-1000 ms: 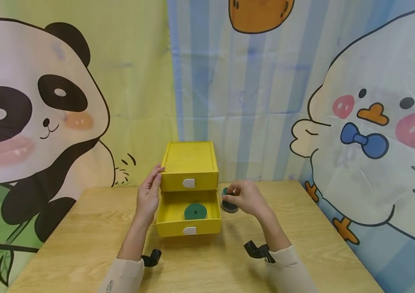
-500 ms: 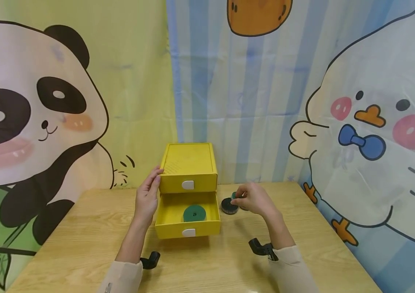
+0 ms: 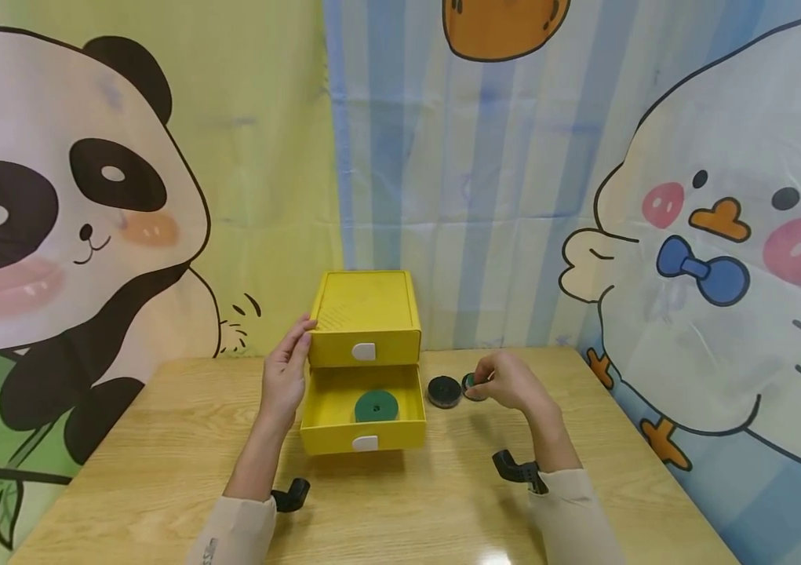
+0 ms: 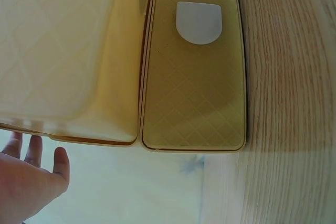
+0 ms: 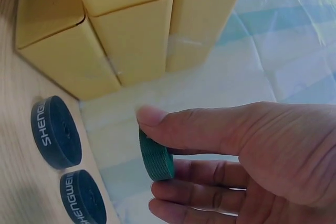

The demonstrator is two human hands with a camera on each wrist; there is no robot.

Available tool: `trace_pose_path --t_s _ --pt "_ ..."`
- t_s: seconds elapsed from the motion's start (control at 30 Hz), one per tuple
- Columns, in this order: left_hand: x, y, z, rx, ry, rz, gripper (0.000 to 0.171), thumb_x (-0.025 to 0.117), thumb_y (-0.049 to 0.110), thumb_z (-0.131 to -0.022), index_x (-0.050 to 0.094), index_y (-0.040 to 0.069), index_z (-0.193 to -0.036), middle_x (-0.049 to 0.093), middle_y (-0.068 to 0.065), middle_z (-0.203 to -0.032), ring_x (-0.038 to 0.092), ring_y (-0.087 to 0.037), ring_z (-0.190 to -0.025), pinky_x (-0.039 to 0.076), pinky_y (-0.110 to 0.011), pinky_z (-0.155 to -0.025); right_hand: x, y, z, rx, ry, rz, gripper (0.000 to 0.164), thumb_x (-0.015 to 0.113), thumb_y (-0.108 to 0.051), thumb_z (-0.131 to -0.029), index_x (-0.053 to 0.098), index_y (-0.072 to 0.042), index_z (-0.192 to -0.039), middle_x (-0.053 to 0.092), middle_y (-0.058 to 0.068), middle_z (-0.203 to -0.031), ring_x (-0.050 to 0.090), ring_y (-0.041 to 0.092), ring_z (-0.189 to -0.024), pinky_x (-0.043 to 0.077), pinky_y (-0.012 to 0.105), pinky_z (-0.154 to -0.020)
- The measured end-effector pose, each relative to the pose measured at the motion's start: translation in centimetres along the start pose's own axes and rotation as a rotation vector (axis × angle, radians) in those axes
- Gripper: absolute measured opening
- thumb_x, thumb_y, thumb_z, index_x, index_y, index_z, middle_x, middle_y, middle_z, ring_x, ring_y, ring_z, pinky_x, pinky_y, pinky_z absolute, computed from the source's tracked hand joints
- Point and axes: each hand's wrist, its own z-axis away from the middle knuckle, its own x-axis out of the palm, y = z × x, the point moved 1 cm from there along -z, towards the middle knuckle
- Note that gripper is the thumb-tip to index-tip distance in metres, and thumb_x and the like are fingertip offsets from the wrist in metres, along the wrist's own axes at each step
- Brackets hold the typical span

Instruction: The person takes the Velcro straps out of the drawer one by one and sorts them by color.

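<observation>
A yellow drawer unit (image 3: pixel 365 302) stands at the table's back, its middle drawer (image 3: pixel 333 441) pulled out with a green roll of strap tape (image 3: pixel 376 406) lying flat in it. My left hand (image 3: pixel 283 384) touches the unit's left side near the top front corner, fingers along the side and thumb by the front edge. Between thumb and fingers, my right hand (image 3: pixel 513 382) pinches a smaller green roll (image 5: pixel 156 157). It overlaps a black roll (image 5: pixel 83 198) in the head view. Beside that one lies another black roll (image 3: pixel 445 391), with white lettering on its edge (image 5: pixel 44 129).
The bottom drawer (image 4: pixel 194 93), with a white tab handle (image 4: pixel 199 22), is closed below the pulled-out one. The wooden table (image 3: pixel 428 510) spreads in front. Printed cartoon curtains (image 3: pixel 414 157) hang close behind the unit.
My right hand has moved rightward with the small green roll, from over the left black roll to over the right one. My left hand has stayed at the unit.
</observation>
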Motion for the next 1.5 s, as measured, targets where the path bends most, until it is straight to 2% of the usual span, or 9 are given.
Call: trace_pose_path --t_s 0.13,0.37,0.67,1.1,1.37,1.5 --pt "0.0 0.1 -0.1 0.01 -0.003 0.008 0.041 0.049 0.037 -0.11 0.062 0.017 -0.144 0.041 0.002 -0.166 0.033 -0.012 -0.156 0.035 -0.015 -0.119 0.1 0.5 -0.2 -0.002 -0.015 -0.004 0.021 0.088 -0.016 -0.084 0.069 -0.008 -0.087 0.068 0.004 -0.088 0.059 0.019 -0.076 0.051 0.034 -0.065" --pt "0.0 0.1 0.0 -0.019 -0.003 -0.012 0.041 0.049 0.038 -0.11 0.062 0.019 -0.145 0.042 0.009 -0.165 0.032 -0.01 -0.156 0.034 -0.015 -0.12 0.7 1.5 -0.4 0.043 -0.065 0.023 0.036 0.092 -0.016 -0.08 0.071 -0.003 -0.106 0.07 0.007 -0.097 0.063 0.021 -0.087 0.057 0.038 -0.075" --pt "0.0 -0.1 0.2 -0.013 0.009 -0.007 0.041 0.05 0.037 -0.11 0.063 0.017 -0.143 0.044 0.009 -0.164 0.033 -0.01 -0.155 0.035 -0.013 -0.118 1.9 3.2 -0.6 0.059 -0.097 0.078 0.027 0.091 -0.007 -0.079 0.071 -0.004 -0.096 0.066 0.004 -0.081 0.058 0.018 -0.072 0.052 0.034 -0.067" --pt "0.0 0.0 0.1 -0.002 0.004 0.003 0.041 0.05 0.036 -0.111 0.063 0.016 -0.144 0.042 0.002 -0.166 0.033 -0.011 -0.156 0.035 -0.014 -0.119 2.6 4.3 -0.9 0.134 -0.096 0.082 0.034 0.092 -0.011 -0.078 0.07 -0.001 -0.101 0.067 0.007 -0.091 0.06 0.022 -0.081 0.054 0.037 -0.069" --pt "-0.1 -0.2 0.1 -0.014 0.016 -0.015 0.04 0.05 0.039 -0.11 0.064 0.02 -0.143 0.045 0.01 -0.163 0.034 -0.009 -0.155 0.035 -0.014 -0.119 3.3 4.9 -1.1 0.143 -0.078 0.107 0.034 0.094 -0.01 -0.076 0.067 -0.002 -0.095 0.064 0.006 -0.086 0.057 0.022 -0.077 0.051 0.035 -0.066" --pt "0.0 -0.2 0.0 -0.012 0.014 -0.009 0.04 0.05 0.037 -0.11 0.064 0.018 -0.143 0.045 0.008 -0.163 0.034 -0.01 -0.155 0.035 -0.015 -0.12 3.6 5.2 -1.1 0.167 -0.077 0.119 0.035 0.094 -0.012 -0.076 0.066 -0.001 -0.096 0.063 0.007 -0.086 0.056 0.022 -0.077 0.05 0.034 -0.067"
